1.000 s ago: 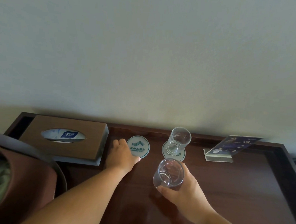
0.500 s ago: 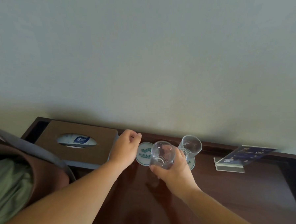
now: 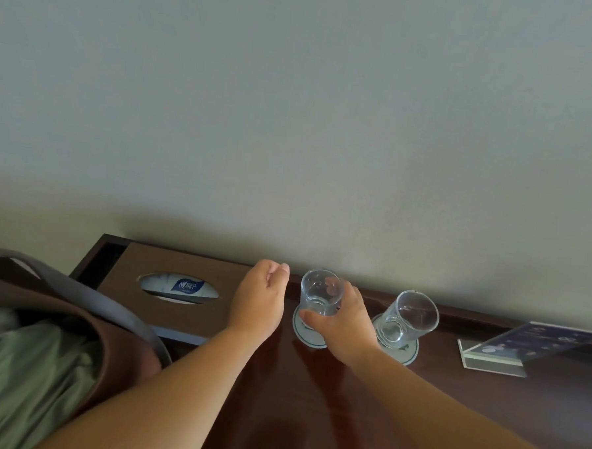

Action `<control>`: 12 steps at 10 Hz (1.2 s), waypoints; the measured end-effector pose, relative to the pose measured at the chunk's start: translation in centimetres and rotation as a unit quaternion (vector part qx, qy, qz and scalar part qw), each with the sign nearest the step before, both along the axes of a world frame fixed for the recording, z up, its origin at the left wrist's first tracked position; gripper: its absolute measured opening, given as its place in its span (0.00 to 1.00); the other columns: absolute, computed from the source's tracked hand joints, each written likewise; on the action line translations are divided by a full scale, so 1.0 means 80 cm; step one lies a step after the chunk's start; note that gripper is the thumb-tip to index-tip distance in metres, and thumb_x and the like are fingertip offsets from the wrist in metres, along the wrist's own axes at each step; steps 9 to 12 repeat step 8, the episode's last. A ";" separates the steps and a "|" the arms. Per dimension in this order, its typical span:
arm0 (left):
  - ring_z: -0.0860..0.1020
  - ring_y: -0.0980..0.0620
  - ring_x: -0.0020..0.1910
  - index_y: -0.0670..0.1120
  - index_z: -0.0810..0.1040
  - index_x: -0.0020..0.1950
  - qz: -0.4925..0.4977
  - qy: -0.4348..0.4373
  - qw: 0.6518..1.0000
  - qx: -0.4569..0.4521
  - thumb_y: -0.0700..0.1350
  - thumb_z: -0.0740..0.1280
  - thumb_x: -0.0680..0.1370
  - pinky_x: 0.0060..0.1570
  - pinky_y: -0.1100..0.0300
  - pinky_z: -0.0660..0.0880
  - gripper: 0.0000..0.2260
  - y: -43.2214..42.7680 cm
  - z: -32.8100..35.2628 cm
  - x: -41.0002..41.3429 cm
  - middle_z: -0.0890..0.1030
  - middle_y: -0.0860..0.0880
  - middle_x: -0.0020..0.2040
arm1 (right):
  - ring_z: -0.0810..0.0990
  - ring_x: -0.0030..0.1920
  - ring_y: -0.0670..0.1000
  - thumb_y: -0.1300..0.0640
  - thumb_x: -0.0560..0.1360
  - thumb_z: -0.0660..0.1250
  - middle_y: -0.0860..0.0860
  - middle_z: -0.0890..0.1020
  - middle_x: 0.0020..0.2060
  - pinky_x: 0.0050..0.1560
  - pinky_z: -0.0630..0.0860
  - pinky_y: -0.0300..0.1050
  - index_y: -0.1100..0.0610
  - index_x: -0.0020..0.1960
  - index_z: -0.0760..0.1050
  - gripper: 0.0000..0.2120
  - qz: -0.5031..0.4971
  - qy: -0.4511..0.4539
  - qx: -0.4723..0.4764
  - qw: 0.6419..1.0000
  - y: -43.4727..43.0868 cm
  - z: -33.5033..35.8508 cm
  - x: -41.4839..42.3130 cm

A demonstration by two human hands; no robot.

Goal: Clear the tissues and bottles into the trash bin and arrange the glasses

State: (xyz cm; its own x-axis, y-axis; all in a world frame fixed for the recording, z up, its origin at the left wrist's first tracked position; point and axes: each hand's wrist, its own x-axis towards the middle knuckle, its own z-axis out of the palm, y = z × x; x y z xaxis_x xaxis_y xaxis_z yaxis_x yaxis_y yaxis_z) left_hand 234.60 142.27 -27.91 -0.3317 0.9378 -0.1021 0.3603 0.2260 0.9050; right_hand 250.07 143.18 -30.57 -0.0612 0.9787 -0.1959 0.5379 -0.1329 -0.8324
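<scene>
My right hand [image 3: 342, 324] grips a clear glass [image 3: 320, 291] upright over the left round coaster [image 3: 304, 331] on the dark wooden table [image 3: 346, 415]. Whether the glass base touches the coaster I cannot tell. A second clear glass [image 3: 408, 319] stands on the right coaster [image 3: 408, 352], close beside my right hand. My left hand [image 3: 261, 299] hovers just left of the held glass with its fingers curled loosely, holding nothing. No loose tissues, bottles or trash bin are in view.
A brown tissue box [image 3: 181, 287] lies at the table's left, touching distance from my left hand. A clear acrylic sign holder [image 3: 507, 348] stands at the right. A brown chair back with green cloth [image 3: 41, 348] fills the lower left. The wall runs right behind the table.
My right hand carried the glass forward and left from the table's middle to above the left coaster. My left hand lifted off that coaster and curled beside it. The camera shifted left.
</scene>
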 end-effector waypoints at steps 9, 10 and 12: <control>0.78 0.47 0.42 0.50 0.70 0.39 -0.001 0.023 1.000 -0.019 0.53 0.59 0.79 0.46 0.48 0.76 0.12 -0.013 0.007 0.010 0.76 0.51 0.39 | 0.71 0.59 0.44 0.45 0.68 0.71 0.45 0.69 0.66 0.53 0.67 0.38 0.47 0.72 0.62 0.36 0.039 -0.052 -0.028 0.997 -0.033 0.012 0.031; 0.78 0.47 0.42 0.50 0.70 0.39 -0.001 0.023 1.000 -0.019 0.53 0.59 0.79 0.46 0.48 0.76 0.12 -0.013 0.007 0.010 0.76 0.51 0.39 | 0.71 0.59 0.44 0.45 0.68 0.71 0.45 0.69 0.66 0.53 0.67 0.38 0.47 0.72 0.62 0.36 0.039 -0.052 -0.028 0.997 -0.033 0.012 0.031; 0.78 0.47 0.42 0.50 0.70 0.39 -0.001 0.023 1.000 -0.019 0.53 0.59 0.79 0.46 0.48 0.76 0.12 -0.013 0.007 0.010 0.76 0.51 0.39 | 0.71 0.59 0.44 0.45 0.68 0.71 0.45 0.69 0.66 0.53 0.67 0.38 0.47 0.72 0.62 0.36 0.039 -0.052 -0.028 0.997 -0.033 0.012 0.031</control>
